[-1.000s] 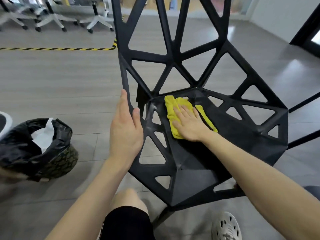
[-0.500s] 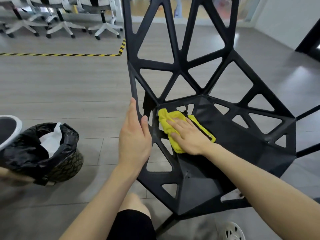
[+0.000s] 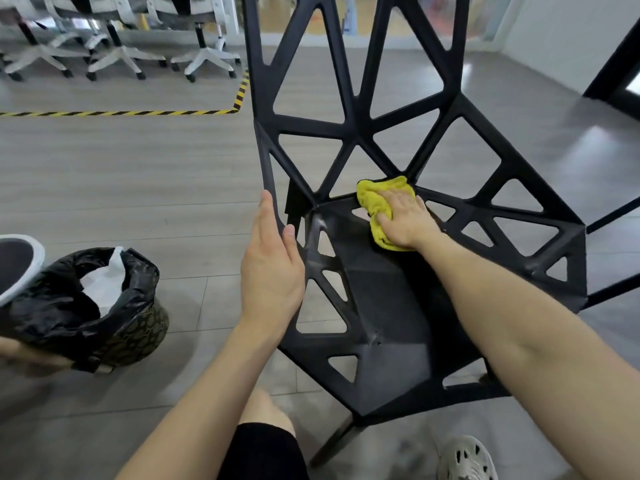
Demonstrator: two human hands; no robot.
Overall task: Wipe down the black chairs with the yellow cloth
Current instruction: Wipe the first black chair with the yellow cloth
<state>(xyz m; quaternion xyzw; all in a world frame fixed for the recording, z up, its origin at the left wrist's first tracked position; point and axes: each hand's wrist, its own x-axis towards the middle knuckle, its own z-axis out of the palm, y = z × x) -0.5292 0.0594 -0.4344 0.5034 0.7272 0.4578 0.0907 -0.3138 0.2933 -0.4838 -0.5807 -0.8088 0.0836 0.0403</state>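
Note:
A black chair (image 3: 391, 306) with triangular cut-outs fills the middle of the head view, its tall lattice back rising to the top edge. A yellow cloth (image 3: 375, 199) lies bunched at the back of the seat, where seat meets backrest. My right hand (image 3: 405, 220) presses flat on the cloth, fingers straight and pointing toward the backrest. My left hand (image 3: 272, 268) rests on the chair's left edge with fingers extended along the frame and the thumb on the inner side of the rim.
A bin lined with a black bag (image 3: 90, 306) holding white paper stands on the floor at the left. White office chair bases (image 3: 204, 60) stand behind yellow-black floor tape (image 3: 121, 113). My knee and a grey shoe (image 3: 465, 459) are below the seat.
My right hand has slid the cloth from the seat's left side toward the back middle, up against the backrest. My left hand has stayed on the chair's left edge.

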